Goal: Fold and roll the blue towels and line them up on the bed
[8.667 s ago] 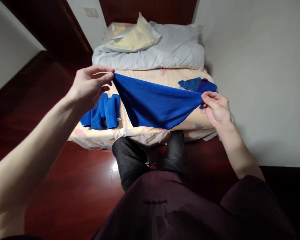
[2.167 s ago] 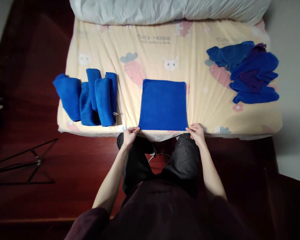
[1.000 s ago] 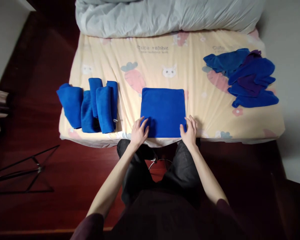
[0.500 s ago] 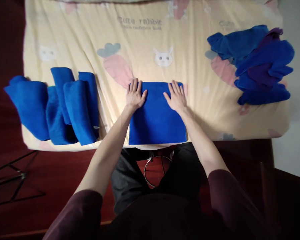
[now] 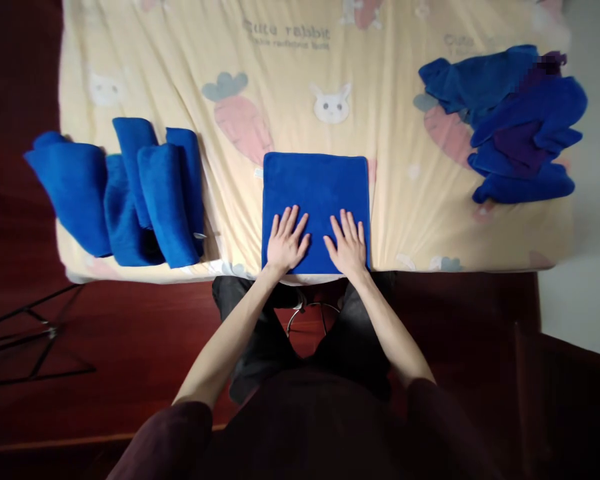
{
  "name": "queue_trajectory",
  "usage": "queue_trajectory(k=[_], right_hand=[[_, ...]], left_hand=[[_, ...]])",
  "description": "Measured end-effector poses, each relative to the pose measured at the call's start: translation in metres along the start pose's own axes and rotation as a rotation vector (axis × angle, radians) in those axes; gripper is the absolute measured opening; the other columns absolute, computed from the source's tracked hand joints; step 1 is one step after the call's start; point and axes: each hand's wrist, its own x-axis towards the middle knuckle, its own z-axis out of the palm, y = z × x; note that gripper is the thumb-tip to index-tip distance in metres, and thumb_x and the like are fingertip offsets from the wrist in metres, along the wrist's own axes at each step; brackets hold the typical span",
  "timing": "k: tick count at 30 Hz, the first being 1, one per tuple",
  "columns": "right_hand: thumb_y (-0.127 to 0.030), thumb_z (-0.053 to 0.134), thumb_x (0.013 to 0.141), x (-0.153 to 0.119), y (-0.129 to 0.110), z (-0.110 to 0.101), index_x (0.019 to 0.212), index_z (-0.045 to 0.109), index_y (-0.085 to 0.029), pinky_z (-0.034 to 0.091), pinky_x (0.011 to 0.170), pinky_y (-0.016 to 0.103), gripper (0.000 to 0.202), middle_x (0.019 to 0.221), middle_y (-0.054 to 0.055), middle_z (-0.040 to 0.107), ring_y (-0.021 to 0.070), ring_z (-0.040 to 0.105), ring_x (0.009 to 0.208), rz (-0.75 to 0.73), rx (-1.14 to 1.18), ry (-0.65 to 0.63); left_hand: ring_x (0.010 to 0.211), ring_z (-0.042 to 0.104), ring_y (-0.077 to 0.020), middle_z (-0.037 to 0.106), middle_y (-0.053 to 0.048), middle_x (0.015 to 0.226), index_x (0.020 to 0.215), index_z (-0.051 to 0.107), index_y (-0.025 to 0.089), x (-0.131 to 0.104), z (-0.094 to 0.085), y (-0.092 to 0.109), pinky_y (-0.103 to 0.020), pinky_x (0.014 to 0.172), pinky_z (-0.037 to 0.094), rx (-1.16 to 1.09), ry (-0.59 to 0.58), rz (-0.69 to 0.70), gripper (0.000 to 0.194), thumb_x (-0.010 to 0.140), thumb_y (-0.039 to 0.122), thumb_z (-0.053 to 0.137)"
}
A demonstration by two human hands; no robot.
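Observation:
A blue square cloth point(image 5: 316, 183) lies flat in front of me at the near edge of the covered table. My left hand point(image 5: 287, 241) rests palm down on its lower left part, fingers spread. On the lower right part lies my right hand point(image 5: 349, 245), also flat with its fingers apart. Neither hand grips anything. The cloth's far edge and both far corners show fully; its near edge is partly hidden under my hands and wrists.
Several folded or rolled blue cloths point(image 5: 163, 200) lie at the left. A loose heap of blue and purple cloths point(image 5: 535, 140) is at the right. The cream cover point(image 5: 400, 213) has carrot and rabbit prints. A black metal stand point(image 5: 45, 330) stands on the floor at lower left.
Both my hands have slid from the cloth's far corners toward its near edge, staying flat. The view has shifted slightly; the other cloths keep their places.

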Motion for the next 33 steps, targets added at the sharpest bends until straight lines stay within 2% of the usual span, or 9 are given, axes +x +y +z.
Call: queue_trajectory(k=[3, 5, 12, 16, 20, 24, 27, 30, 33], right_hand=[[-0.047, 0.038, 0.115, -0.028, 0.024, -0.004, 0.175, 0.039, -0.02, 0.012, 0.141, 0.062, 0.065, 0.185, 0.011, 0.023, 0.0305, 0.017, 0.174, 0.129, 0.001, 0.1], [-0.047, 0.036, 0.115, -0.041, 0.036, -0.006, 0.174, 0.041, -0.02, 0.013, 0.14, 0.063, 0.065, 0.184, 0.013, 0.025, 0.0312, 0.018, 0.174, 0.172, -0.011, 0.147], [-0.05, 0.039, 0.113, -0.082, 0.046, -0.001, 0.169, 0.048, -0.017, 0.015, 0.137, 0.067, 0.066, 0.179, 0.018, 0.035, 0.034, 0.024, 0.171, 0.229, -0.046, 0.26], [-0.044, 0.042, 0.11, -0.097, 0.054, -0.003, 0.159, 0.059, -0.014, 0.022, 0.135, 0.068, 0.059, 0.174, 0.022, 0.043, 0.0354, 0.03, 0.169, 0.317, 0.032, 0.297], [-0.031, 0.042, 0.107, -0.115, 0.061, -0.005, 0.147, 0.067, -0.011, 0.029, 0.135, 0.065, 0.051, 0.165, 0.024, 0.054, 0.0347, 0.038, 0.165, 0.337, 0.121, 0.38], [-0.029, 0.054, 0.102, -0.132, 0.059, -0.004, 0.146, 0.067, -0.009, 0.036, 0.134, 0.056, 0.05, 0.163, 0.023, 0.057, 0.0334, 0.044, 0.161, 0.253, 0.12, 0.439], [-0.031, 0.066, 0.098, -0.136, 0.053, -0.004, 0.146, 0.068, -0.012, 0.039, 0.134, 0.053, 0.052, 0.162, 0.021, 0.059, 0.0319, 0.048, 0.158, 0.118, 0.122, 0.415], [-0.035, 0.077, 0.094, -0.133, 0.049, -0.005, 0.144, 0.071, -0.017, 0.041, 0.133, 0.053, 0.054, 0.162, 0.018, 0.061, 0.032, 0.052, 0.155, -0.054, 0.163, 0.348], [-0.033, 0.078, 0.092, -0.127, 0.051, -0.002, 0.144, 0.073, -0.019, 0.044, 0.131, 0.055, 0.054, 0.161, 0.015, 0.062, 0.0333, 0.055, 0.154, -0.127, 0.199, 0.321]], left_hand=[[0.173, 0.018, -0.0318, 0.026, -0.009, 0.183, 0.17, 0.049, 0.019, -0.036, -0.015, -0.014, -0.055, 0.143, 0.007, 0.031, 0.062, -0.122, 0.067, 0.11, 0.05, 0.043], [0.173, 0.019, -0.0324, 0.026, -0.011, 0.183, 0.17, 0.048, 0.018, -0.054, -0.023, -0.022, -0.055, 0.142, 0.008, 0.048, 0.073, -0.156, 0.068, 0.11, 0.05, 0.042], [0.172, 0.019, -0.0345, 0.029, -0.013, 0.182, 0.169, 0.05, 0.019, -0.121, -0.033, -0.042, -0.06, 0.14, 0.012, 0.095, 0.085, -0.159, 0.067, 0.108, 0.046, 0.044], [0.169, 0.029, -0.0359, 0.04, -0.014, 0.177, 0.16, 0.06, 0.018, -0.16, -0.049, -0.063, -0.061, 0.138, 0.024, 0.018, 0.016, -0.137, 0.063, 0.102, 0.039, 0.047], [0.162, 0.043, -0.0371, 0.057, -0.017, 0.165, 0.142, 0.074, 0.017, -0.193, -0.06, -0.07, -0.063, 0.134, 0.032, -0.044, 0.078, -0.209, 0.053, 0.1, 0.034, 0.046], [0.157, 0.049, -0.0385, 0.067, -0.017, 0.153, 0.125, 0.08, 0.016, -0.207, -0.055, -0.061, -0.063, 0.134, 0.032, 0.018, 0.141, -0.263, 0.045, 0.1, 0.029, 0.046], [0.153, 0.053, -0.0391, 0.069, -0.02, 0.149, 0.128, 0.079, 0.014, -0.205, -0.05, -0.056, -0.06, 0.132, 0.037, 0.078, 0.178, -0.228, 0.044, 0.101, 0.029, 0.047], [0.149, 0.057, -0.0389, 0.066, -0.022, 0.152, 0.141, 0.072, 0.014, -0.2, -0.045, -0.055, -0.058, 0.129, 0.043, 0.086, 0.172, -0.079, 0.048, 0.106, 0.035, 0.049], [0.154, 0.055, -0.0373, 0.06, -0.019, 0.161, 0.149, 0.067, 0.017, -0.194, -0.041, -0.058, -0.057, 0.13, 0.046, 0.059, 0.11, 0.114, 0.049, 0.108, 0.038, 0.05]])
